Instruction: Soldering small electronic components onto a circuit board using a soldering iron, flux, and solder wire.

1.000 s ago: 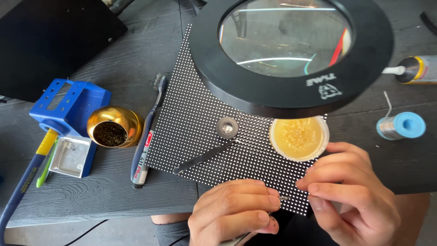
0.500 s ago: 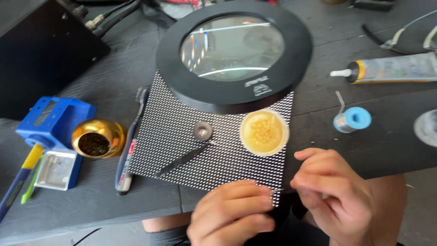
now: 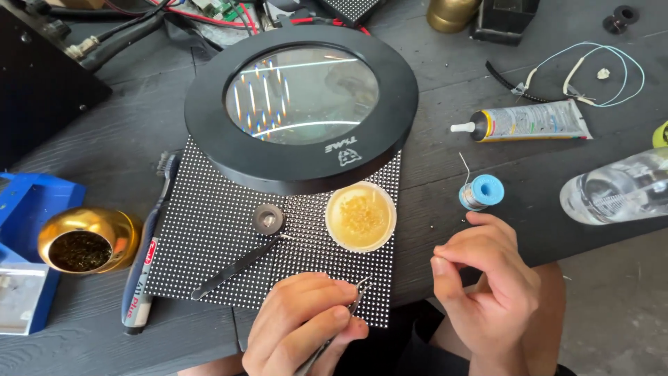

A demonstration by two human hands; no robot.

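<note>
My left hand (image 3: pixel 303 324) is at the near edge of a black dotted panel (image 3: pixel 202 223), closed around thin metal tweezers (image 3: pixel 353 296) whose tips point up over the panel's lower right corner. My right hand (image 3: pixel 487 289) hovers just off the panel's right side above the table edge. Its thumb and forefinger are pinched together, and I see nothing between them. A small round dish of yellow paste (image 3: pixel 360 217) sits on the panel just beyond both hands. Black tweezers (image 3: pixel 233 270) and a small round metal part (image 3: pixel 268 219) also lie on the panel.
A round black magnifier (image 3: pixel 300 104) hangs over the panel's far half. A black brush (image 3: pixel 146 257), a gold bowl (image 3: pixel 87 240) and a blue stand (image 3: pixel 31 202) are on the left. On the right lie a blue wire spool (image 3: pixel 482 193), glue tube (image 3: pixel 529 122) and clear bottle (image 3: pixel 619 184).
My right hand has drawn away from the left hand, to the right and off the panel. The left hand stays at the panel's near edge with the tweezers.
</note>
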